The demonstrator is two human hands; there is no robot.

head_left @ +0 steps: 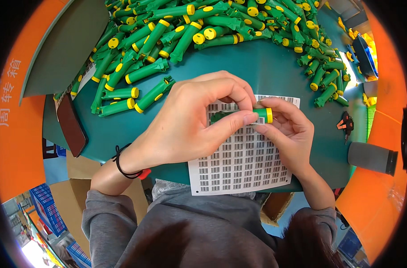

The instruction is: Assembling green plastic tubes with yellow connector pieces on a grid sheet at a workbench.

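A short green plastic tube with a yellow end ring (pixel 269 115) is held level over the table. My right hand (pixel 295 134) grips it near the yellow end between thumb and fingers. My left hand (pixel 190 118) is closed in a pinch at the tube's side, its thumb and forefinger on a small white barcode sticker (pixel 260 120) lying against the green surface. The left fingers hide part of the tube. Beneath both hands lies a white sheet of barcode stickers (pixel 239 165), printed in rows, reaching over the table's near edge.
Green tubes with yellow ends (pixel 181 40) are heaped across the far side of the green table (pixel 190 76). A dark flat phone-like case (pixel 71 125) rests at left. At right are a grey cylinder (pixel 372 157) and small orange-black snips (pixel 345 125). Orange bins (pixel 16 111) flank both sides.
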